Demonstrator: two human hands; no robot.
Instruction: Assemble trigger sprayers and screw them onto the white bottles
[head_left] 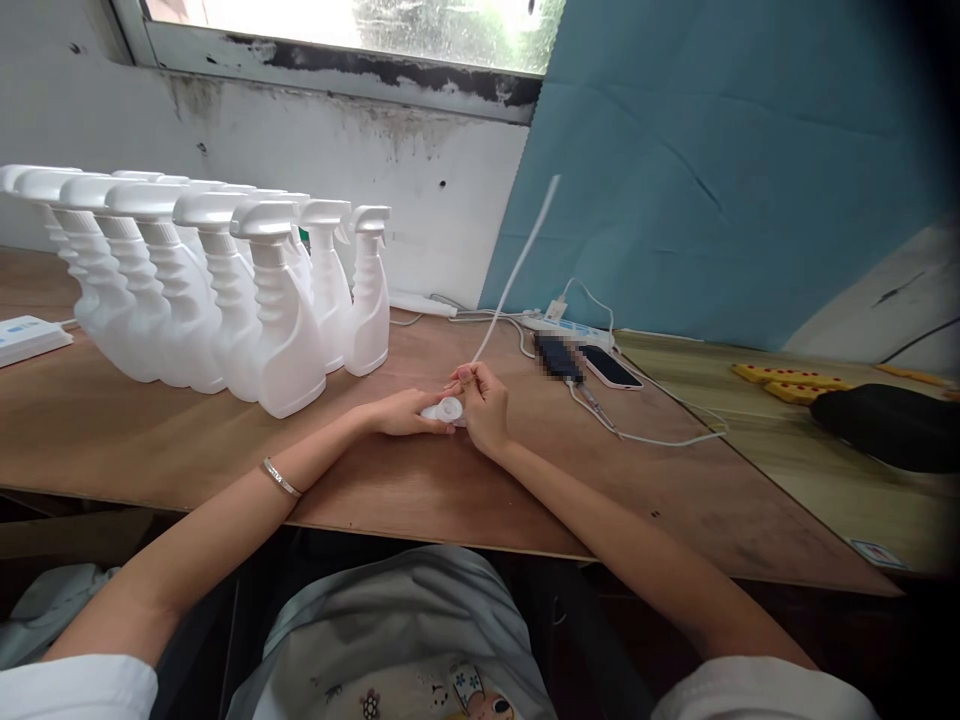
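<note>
My left hand (409,412) rests low over the tabletop, its fingers closed around a small white spray head (450,409) whose round collar opening faces up. Right beside it, my right hand (484,405) pinches the lower end of a long thin white tube (517,265). The tube rises from the fingertips and leans up to the right, its upper end in the air. Fingers partly hide the tube's lower end, so I cannot tell whether it touches the collar. Both hands are very close together.
Rows of white spray bottles (289,340) stand at the left. On the right lie a phone (611,367), a dark blurred object (559,356), white cables and a power strip (577,330). Farther right are yellow pieces (795,382) and a black item (892,428). A wall (442,220) stands behind.
</note>
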